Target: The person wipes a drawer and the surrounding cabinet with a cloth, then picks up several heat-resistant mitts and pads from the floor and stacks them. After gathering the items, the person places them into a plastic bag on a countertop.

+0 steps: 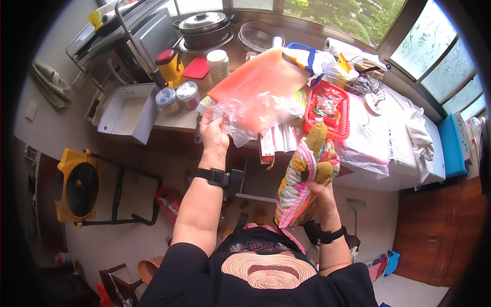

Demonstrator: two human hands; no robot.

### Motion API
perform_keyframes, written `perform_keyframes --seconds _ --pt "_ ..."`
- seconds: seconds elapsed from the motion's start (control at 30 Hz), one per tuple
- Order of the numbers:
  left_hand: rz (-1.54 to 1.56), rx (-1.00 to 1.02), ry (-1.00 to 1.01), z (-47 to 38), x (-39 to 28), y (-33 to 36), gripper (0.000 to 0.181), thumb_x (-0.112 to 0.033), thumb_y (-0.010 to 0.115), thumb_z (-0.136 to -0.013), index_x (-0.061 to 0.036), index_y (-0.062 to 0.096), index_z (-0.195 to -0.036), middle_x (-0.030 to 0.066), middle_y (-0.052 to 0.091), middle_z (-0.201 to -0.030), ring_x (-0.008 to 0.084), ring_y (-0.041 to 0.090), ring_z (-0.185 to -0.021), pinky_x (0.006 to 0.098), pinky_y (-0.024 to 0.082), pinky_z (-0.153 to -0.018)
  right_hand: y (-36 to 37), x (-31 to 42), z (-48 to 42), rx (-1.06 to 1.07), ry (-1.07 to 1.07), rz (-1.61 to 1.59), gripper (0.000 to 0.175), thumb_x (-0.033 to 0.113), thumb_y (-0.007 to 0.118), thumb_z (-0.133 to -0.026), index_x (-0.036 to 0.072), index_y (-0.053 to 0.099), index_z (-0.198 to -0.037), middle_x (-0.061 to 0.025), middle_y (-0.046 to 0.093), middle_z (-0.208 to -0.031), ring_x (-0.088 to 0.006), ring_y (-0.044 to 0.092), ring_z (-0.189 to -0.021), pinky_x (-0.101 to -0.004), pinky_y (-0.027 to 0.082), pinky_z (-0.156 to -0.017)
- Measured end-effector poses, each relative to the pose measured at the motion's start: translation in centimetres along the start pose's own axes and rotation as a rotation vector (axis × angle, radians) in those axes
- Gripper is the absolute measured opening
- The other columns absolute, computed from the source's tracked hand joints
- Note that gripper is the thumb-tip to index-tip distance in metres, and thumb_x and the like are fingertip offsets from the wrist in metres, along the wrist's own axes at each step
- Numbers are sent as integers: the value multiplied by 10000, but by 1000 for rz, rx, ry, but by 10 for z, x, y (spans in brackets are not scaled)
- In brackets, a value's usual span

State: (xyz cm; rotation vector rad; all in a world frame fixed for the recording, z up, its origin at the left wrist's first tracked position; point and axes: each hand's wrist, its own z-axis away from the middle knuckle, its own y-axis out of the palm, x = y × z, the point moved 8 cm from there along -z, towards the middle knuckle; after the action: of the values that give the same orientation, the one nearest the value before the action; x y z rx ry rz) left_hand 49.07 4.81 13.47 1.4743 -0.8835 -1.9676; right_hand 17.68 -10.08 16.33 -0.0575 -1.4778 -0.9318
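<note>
My left hand [215, 132] grips the crumpled edge of a clear plastic bag [230, 115], which lies over an orange-pink sheet or bag [264, 82] on the cluttered counter. In my right hand [324, 193] is a pair of quilted, flower-patterned oven mitts [297, 188] with pink trim and mustard-coloured parts, held upright in front of the counter edge. Just beyond the mitts sits a red plastic basket [347, 115] with small wrapped items inside. Boxes [267, 147] jut out at the counter edge between my hands.
On the counter stand a lidded pot [203, 30], several jars [187, 94], a white open bin [128, 111] and a wire basket [378, 86]. Striped cloth [418, 134] covers a white appliance at right. A yellow folding stool [80, 186] and a terracotta pot [149, 268] are below left.
</note>
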Motion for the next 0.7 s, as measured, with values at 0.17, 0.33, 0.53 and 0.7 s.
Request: perform_keyframes --seconds 0.17,0.33,0.53,0.7 --pt "-75 -192 -110 1 46 -40 277 149 469 -801 -26 503 -1013 138 563 -1009 266 606 -830 367 566 -705 13 -5 -2 51 62 69 483 53 671 -715 28 531 -1177 -26 588 -1079 -152 561 -998 -302 417 -910" --pt "-1004 79 252 9 21 -21 557 52 651 -679 -81 492 -1196 112 507 -1082 254 540 -1009 360 455 -892 17 -8 -7 89 102 150 500 48 692 -707 21 522 -1177 -32 587 -1094 -150 553 -1018 -304 413 -918" --pt "-1554 303 739 38 -16 43 459 -36 739 -606 -119 593 -1034 91 511 -1045 309 481 -1036 397 375 -950 23 -16 -14 138 121 194 535 43 716 -691 19 508 -1183 -38 587 -1095 -150 556 -1010 -304 429 -905" --pt "-1693 536 946 46 -20 63 233 -103 758 -623 -81 580 -771 65 521 -985 293 500 -948 409 411 -833 70 -17 -7 254 57 321 624 58 758 -646 3 494 -1210 -72 593 -1126 -160 564 -1037 -313 428 -941"
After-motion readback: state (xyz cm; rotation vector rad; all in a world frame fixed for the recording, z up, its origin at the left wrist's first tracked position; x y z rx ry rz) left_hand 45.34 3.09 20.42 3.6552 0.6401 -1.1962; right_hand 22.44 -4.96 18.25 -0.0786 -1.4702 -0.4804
